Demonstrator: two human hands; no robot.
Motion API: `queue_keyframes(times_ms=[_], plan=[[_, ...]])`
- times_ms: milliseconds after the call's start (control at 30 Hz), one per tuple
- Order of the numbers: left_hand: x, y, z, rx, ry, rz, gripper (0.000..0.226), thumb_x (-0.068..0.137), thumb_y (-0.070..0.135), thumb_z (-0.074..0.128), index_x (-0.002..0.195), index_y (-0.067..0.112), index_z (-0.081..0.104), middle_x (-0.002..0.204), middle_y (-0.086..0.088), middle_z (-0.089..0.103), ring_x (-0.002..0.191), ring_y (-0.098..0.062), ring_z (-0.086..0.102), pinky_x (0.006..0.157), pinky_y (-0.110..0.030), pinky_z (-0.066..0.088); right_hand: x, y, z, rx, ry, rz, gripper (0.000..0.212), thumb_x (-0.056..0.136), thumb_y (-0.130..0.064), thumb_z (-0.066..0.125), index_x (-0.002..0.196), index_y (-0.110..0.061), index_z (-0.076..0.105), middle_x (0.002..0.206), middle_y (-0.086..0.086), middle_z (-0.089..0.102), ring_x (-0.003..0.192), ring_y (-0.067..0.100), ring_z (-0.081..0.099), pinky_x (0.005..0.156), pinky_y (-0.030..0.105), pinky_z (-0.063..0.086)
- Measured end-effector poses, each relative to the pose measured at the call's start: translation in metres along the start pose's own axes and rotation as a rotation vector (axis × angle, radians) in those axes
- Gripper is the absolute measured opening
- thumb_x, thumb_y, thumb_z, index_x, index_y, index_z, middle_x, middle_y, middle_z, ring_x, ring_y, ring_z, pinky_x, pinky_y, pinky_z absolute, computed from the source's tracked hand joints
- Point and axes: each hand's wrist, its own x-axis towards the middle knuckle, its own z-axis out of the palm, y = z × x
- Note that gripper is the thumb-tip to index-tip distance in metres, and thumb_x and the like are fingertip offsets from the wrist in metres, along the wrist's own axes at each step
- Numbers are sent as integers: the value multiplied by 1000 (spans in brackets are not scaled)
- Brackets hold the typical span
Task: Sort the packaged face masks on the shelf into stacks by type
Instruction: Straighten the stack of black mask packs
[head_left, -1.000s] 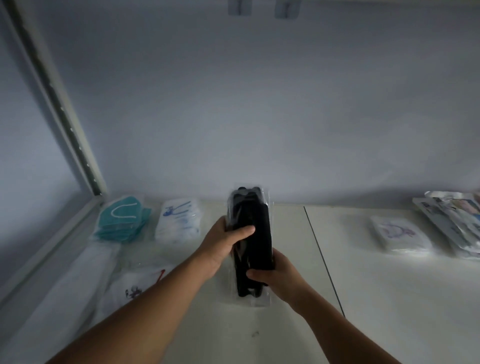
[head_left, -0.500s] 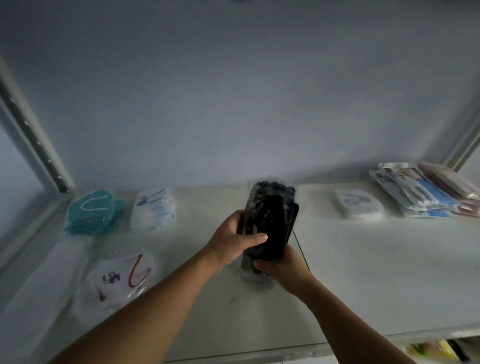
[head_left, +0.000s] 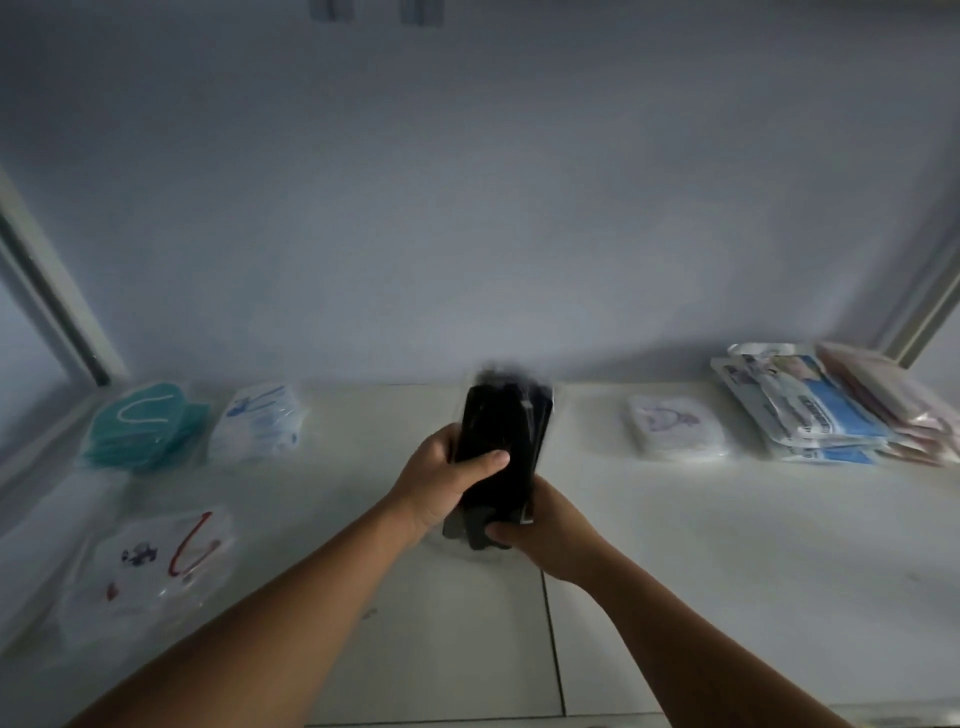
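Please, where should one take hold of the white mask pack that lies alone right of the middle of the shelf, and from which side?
Judging by its pose, the white mask pack is best taken by its near long edge, coming from the front. It lies flat with bare shelf before it, while the blue-and-white packs crowd its right side. A thumb-over, fingers-under grip suits its soft, flat shape.

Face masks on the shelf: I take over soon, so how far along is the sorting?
Done: separate teal, white-and-blue and white piles. In hand: both hands, left and right, grip the black masks. Left: the mixed packets at far right look unsorted.
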Motion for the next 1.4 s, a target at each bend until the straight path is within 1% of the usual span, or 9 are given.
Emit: queue_keyframes(times_ms=[200,333,467,633,800,933,1033,1133,1400], plan=[[15,32,46,-110,218,-33,24,88,40,78,101,20,76,95,1,82,93,-18,78,88,-38,62,-4,17,-31,363,-36,94,40,91,-19,73,127,-15,57,112,8,76,97,23,76,86,38,63],[28,22,83,-78,281,-194,39,92,49,70,102,12,70,97,-6,78,91,-23,75,84,-39,62,-8,37,-47,384,13,166,27,94,-15,68,120,-9,60,101,11,74,86,26,74,70,38,63],[45,13,103,-101,175,-370,48,84,49,64,110,9,68,109,-14,74,100,-27,71,96,-45,56,-6,57,-64,405,61,295,29,92,-17,70,118,-10,60,104,14,73,92,30,73,87,52,61],[85,14,115,66,128,-345,28,94,29,61,105,4,67,106,-20,72,98,-31,70,95,-48,56,15,53,-87,401,127,376,32,94,-19,69,121,-12,55,103,12,72,86,28,75,79,44,65],[133,14,118,150,118,-288,18,94,32,67,92,14,66,100,-14,74,93,-30,71,88,-46,61,48,48,-105,256,315,341,45,93,-26,71,131,-17,48,106,2,69,79,11,72,54,16,53],[156,-1,117,276,60,-263,30,95,39,69,107,11,65,100,-7,72,90,-24,69,70,-32,51,64,60,-102,0,349,408,46,91,-42,67,130,-24,50,109,-3,67,91,13,69,73,28,60],[158,-13,120,422,23,-240,42,98,36,64,67,14,47,64,-4,49,59,-19,49,58,-32,32,64,70,-98,-292,379,458,51,91,-55,58,132,-26,53,122,0,62,110,20,57,98,42,52],[152,-14,116,536,34,-159,48,98,30,61,64,19,28,61,-3,27,55,-20,31,55,-34,18,56,69,-98,-245,439,452,63,94,-58,53,145,-23,45,141,3,53,128,24,49,109,43,44],[104,-11,66,472,127,-155,6,91,26,62,87,28,59,87,-3,57,84,-17,56,77,-31,42,29,35,-73,-170,575,109,40,96,-30,63,133,-25,50,135,-3,45,130,18,42,115,39,42]])
